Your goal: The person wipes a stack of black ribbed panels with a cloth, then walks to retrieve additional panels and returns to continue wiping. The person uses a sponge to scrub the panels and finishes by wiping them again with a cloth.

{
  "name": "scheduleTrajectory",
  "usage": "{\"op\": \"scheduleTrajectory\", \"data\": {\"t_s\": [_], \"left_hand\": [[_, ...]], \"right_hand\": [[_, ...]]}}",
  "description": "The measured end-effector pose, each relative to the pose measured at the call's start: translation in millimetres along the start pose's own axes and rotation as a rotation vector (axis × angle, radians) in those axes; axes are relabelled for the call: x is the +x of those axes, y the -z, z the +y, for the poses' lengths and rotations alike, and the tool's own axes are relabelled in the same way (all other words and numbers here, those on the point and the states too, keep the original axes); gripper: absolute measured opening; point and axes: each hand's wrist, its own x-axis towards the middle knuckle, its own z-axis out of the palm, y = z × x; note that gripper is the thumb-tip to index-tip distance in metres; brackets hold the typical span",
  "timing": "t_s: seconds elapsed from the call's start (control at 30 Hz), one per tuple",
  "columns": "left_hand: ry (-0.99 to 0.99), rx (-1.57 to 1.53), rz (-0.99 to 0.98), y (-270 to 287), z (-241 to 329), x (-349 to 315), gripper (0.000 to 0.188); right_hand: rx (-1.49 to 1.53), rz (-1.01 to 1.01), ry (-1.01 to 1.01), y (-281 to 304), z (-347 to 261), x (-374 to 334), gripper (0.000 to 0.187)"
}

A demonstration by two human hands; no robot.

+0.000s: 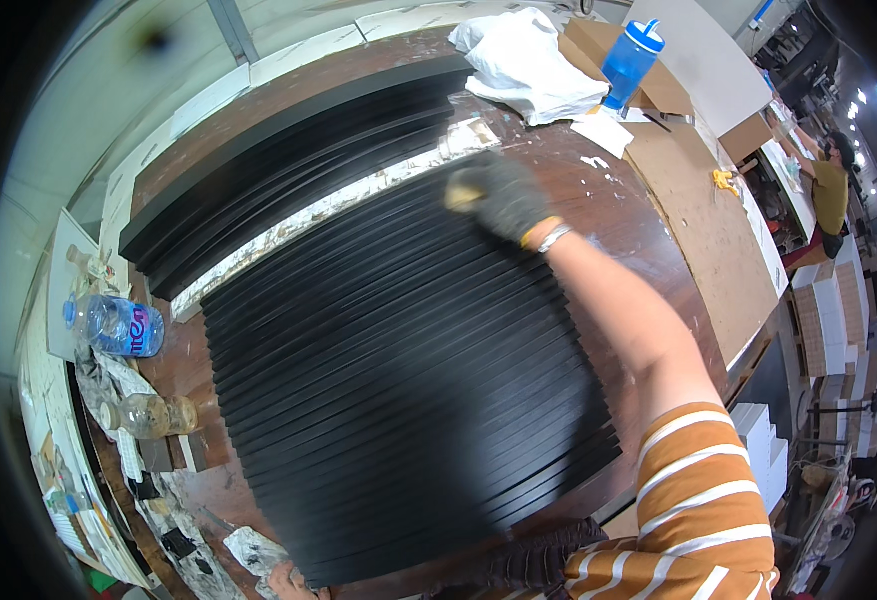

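Long black strips point(389, 340) lie side by side in a wide, close-set layer on the brown table. Over the far right end of this layer is my right hand point(502, 197), in a dark grey glove with a yellow cuff. Its fingers look curled, with a pale yellowish patch at their tips; blur hides whether that is glove or a held thing. Only a bit of my left hand point(294, 580) shows at the lower edge, by the layer's near left corner, beside a crumpled whitish thing point(254, 550). Its fingers are mostly hidden.
A whitish, paint-stained bar point(329, 208) separates the layer from stacked black strips point(289, 130) behind. Plastic bottles point(127, 326) stand left. At the far right are a white bag point(529, 65) and a blue bottle point(633, 62). Another person point(832, 190) works further right.
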Motion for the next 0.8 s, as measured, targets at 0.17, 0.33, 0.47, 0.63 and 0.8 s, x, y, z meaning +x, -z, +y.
{"op": "scheduleTrajectory", "data": {"t_s": [0.17, 0.33, 0.47, 0.63, 0.8], "left_hand": [[0.050, 0.019, -0.072, -1, 3, -2, 0.080], [0.007, 0.022, -0.045, 4, 6, 1, 0.078], [0.004, 0.047, -0.027, 7, 8, 5, 0.077], [0.038, -0.044, -0.009, 3, 9, 2, 0.076], [-0.017, -0.002, 0.025, 3, 9, 2, 0.075]], "right_hand": [[-0.367, -0.009, -0.244, 35, 81, 2, 0.027], [0.018, 0.278, 0.124, -7, 2, -9, 0.022], [0.015, 0.027, 0.255, -30, -51, -3, 0.029], [-0.235, -0.007, -0.124, 17, 21, 11, 0.023], [-0.353, 0.263, -0.039, 20, 52, 4, 0.024]]}}
